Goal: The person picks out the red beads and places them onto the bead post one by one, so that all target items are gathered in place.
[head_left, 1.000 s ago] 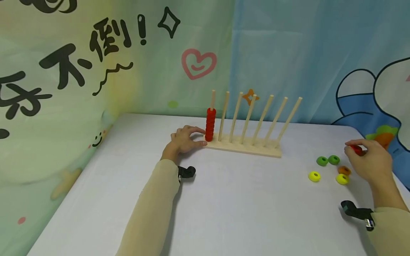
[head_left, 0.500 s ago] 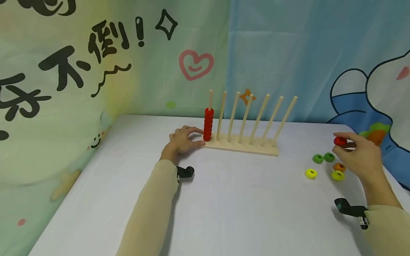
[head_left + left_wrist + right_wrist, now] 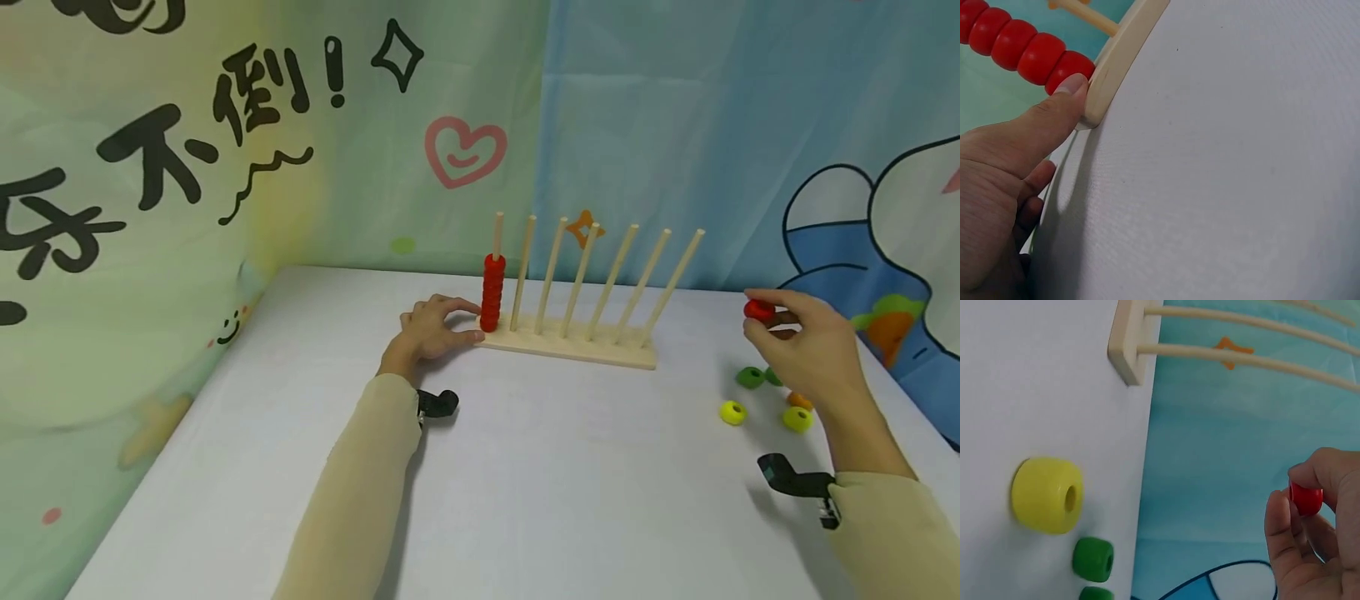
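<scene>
A wooden peg board (image 3: 570, 346) stands on the table, with a row of several upright pegs. Red beads (image 3: 492, 292) are stacked on its leftmost peg. The left hand (image 3: 435, 327) holds the left end of the board between thumb and fingers; in the left wrist view its thumb (image 3: 1054, 115) lies on the board's end beside the lowest bead. Off to the right, the right hand (image 3: 810, 342) pinches a single red bead (image 3: 1305, 499) between thumb and fingertips, raised above the table. Its other fingers are loosely bent.
Below the right hand lie two yellow beads (image 3: 732, 412), two green beads (image 3: 750, 377) and an orange bead (image 3: 799, 402), partly hidden by the hand. A printed cloth backdrop (image 3: 630, 108) hangs behind the white table (image 3: 570, 483).
The right hand has moved left with the red bead, away from the right edge and over the loose beads. The left hand keeps its place on the board.
</scene>
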Tool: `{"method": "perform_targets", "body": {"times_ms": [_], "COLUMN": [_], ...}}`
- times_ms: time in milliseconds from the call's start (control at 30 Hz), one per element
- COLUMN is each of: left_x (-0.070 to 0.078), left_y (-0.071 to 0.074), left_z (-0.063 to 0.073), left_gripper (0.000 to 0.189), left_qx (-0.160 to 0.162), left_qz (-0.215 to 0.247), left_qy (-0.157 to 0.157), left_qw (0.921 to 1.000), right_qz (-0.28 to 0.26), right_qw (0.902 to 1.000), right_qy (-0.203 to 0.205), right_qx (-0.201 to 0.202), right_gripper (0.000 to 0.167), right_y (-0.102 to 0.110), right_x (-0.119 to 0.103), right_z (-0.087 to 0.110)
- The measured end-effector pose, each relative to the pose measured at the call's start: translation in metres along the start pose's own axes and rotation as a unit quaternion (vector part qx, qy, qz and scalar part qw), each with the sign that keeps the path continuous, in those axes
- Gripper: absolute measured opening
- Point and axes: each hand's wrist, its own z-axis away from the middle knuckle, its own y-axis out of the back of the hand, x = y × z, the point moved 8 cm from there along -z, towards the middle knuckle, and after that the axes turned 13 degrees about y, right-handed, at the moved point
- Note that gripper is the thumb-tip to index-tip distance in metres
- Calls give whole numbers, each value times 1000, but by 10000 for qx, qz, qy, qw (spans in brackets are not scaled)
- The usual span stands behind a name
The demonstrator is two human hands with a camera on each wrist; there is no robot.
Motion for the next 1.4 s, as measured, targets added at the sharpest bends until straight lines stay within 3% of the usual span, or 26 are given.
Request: {"method": "perform_targets", "body": {"times_ms": [533,733,1067,1400], "left_x": [2,1,1,1], "left_y": [1,0,-3,-3], "left_z": [2,1,0,0], "left_gripper": [50,51,51,51], "left_qx": [25,-23,-11,0], "left_qz": [-12,1,-44,-63], "left_qy": [-26,-16,4,-18], "left_qw": [10000,10000,10000,10000], "right_qz": [-420,-822,-1265,-1838], "right_qw": [9961,9894,9821,9649], "right_qy": [703,1047,1337,1828], "right_qx": [327,582,397,415], "right_gripper": [40,36,36,38], "right_y": [-6,-11,-28,-51], "right_x": [-44,-62,-94,-125], "right_z": [-4,-7,-14,-19]}}
